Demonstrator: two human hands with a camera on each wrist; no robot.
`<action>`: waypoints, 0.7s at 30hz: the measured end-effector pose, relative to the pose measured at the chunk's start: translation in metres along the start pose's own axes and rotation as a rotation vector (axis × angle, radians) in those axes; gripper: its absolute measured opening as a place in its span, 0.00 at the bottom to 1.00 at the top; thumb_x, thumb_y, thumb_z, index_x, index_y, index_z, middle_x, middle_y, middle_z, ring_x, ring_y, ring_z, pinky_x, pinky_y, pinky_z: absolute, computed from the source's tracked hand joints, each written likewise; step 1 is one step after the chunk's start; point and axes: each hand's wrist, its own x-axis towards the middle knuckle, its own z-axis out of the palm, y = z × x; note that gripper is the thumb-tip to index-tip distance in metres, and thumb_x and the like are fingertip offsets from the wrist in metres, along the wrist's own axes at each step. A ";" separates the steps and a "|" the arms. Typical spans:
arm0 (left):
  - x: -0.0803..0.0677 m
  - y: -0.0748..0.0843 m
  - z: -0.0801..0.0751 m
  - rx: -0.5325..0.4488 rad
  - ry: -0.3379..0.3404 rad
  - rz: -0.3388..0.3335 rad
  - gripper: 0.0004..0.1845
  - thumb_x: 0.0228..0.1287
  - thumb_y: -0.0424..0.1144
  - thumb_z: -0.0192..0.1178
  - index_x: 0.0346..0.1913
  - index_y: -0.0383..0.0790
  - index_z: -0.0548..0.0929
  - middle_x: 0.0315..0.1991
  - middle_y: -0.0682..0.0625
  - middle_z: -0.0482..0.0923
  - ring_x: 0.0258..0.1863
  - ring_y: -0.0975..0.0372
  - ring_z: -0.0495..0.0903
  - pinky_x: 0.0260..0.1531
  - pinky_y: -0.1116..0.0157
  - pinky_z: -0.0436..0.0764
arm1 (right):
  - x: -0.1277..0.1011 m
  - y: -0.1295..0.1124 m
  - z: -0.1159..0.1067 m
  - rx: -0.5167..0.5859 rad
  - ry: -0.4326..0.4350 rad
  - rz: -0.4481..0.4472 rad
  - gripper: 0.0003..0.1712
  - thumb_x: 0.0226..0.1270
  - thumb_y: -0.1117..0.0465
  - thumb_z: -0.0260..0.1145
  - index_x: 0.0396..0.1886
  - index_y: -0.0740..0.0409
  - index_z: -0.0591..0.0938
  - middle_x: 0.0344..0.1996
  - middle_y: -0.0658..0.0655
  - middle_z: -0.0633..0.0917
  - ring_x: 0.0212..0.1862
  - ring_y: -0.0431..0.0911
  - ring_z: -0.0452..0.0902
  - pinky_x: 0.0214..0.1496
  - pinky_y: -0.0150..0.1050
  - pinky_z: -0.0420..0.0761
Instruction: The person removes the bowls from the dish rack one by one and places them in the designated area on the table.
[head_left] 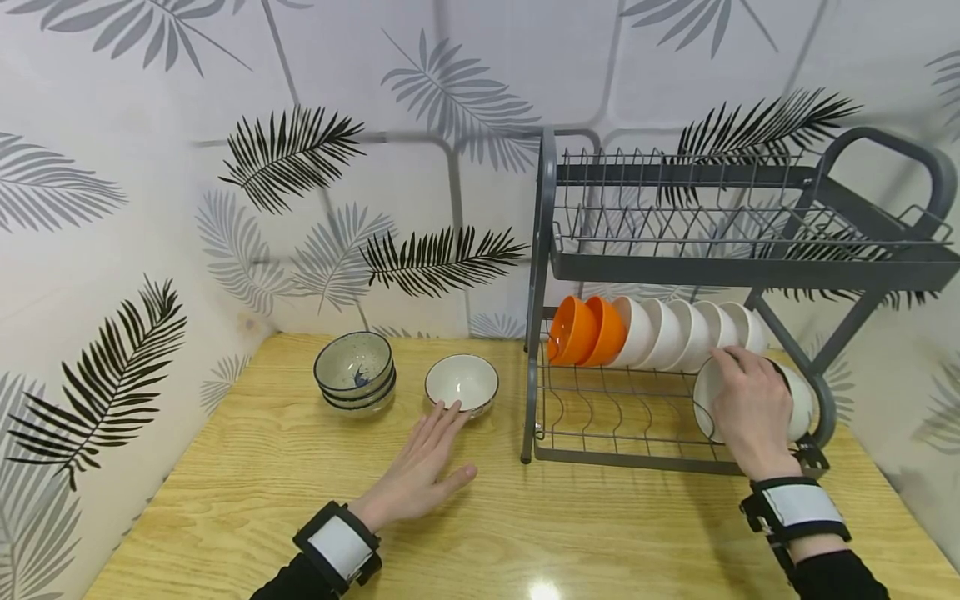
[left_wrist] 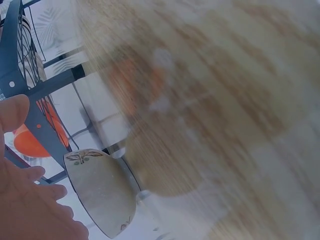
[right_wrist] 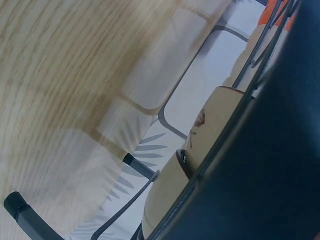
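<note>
A: As we look down from the head camera, our left hand [head_left: 420,471] lies flat and relaxed on the wooden table [head_left: 225,500], fingertips touching the rim of the single speckled bowl [head_left: 462,383], beside the stack of bowls [head_left: 355,372].

B: And our right hand [head_left: 752,410] curls over a white bowl [head_left: 799,406] at the right end of the dish rack [head_left: 622,433], lower tier, grasping it.

A: On the left wrist view we see the speckled bowl [left_wrist: 102,192] just beyond our fingers [left_wrist: 35,200], which hold nothing. The orange bowls [left_wrist: 35,142] show behind the rack.

B: From the right wrist we see only bowl edges [right_wrist: 210,125] behind rack bars; the grasp itself is hidden there.
</note>
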 end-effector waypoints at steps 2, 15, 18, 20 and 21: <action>0.000 0.000 0.000 0.000 0.000 0.001 0.39 0.76 0.50 0.53 0.79 0.33 0.52 0.81 0.35 0.45 0.82 0.42 0.40 0.80 0.40 0.44 | 0.000 0.001 0.001 0.019 0.012 -0.001 0.26 0.46 0.85 0.60 0.48 0.70 0.83 0.46 0.72 0.84 0.48 0.70 0.79 0.49 0.66 0.80; -0.001 0.000 0.001 -0.009 -0.001 0.013 0.40 0.75 0.49 0.55 0.80 0.35 0.52 0.81 0.35 0.45 0.82 0.42 0.41 0.80 0.39 0.44 | -0.001 0.002 0.006 0.099 0.081 -0.076 0.30 0.44 0.87 0.55 0.48 0.70 0.85 0.46 0.68 0.87 0.51 0.65 0.81 0.54 0.62 0.80; -0.001 0.000 0.000 -0.006 -0.010 0.009 0.40 0.76 0.50 0.54 0.80 0.36 0.51 0.82 0.36 0.44 0.82 0.43 0.40 0.80 0.40 0.44 | -0.002 0.002 0.007 0.103 0.106 -0.120 0.28 0.45 0.86 0.55 0.47 0.71 0.86 0.45 0.68 0.88 0.50 0.65 0.81 0.53 0.62 0.81; -0.001 0.000 0.000 -0.009 -0.003 0.013 0.40 0.75 0.49 0.54 0.80 0.35 0.52 0.81 0.35 0.45 0.82 0.42 0.40 0.80 0.40 0.44 | -0.003 0.002 0.008 0.103 0.117 -0.145 0.27 0.46 0.86 0.54 0.46 0.71 0.86 0.45 0.68 0.88 0.50 0.64 0.81 0.54 0.61 0.81; -0.002 0.000 0.001 -0.011 0.004 0.017 0.39 0.75 0.49 0.54 0.79 0.35 0.52 0.81 0.35 0.45 0.82 0.41 0.41 0.80 0.39 0.44 | -0.003 0.002 0.008 0.104 0.123 -0.154 0.27 0.46 0.86 0.54 0.46 0.71 0.86 0.45 0.68 0.88 0.50 0.63 0.81 0.54 0.61 0.81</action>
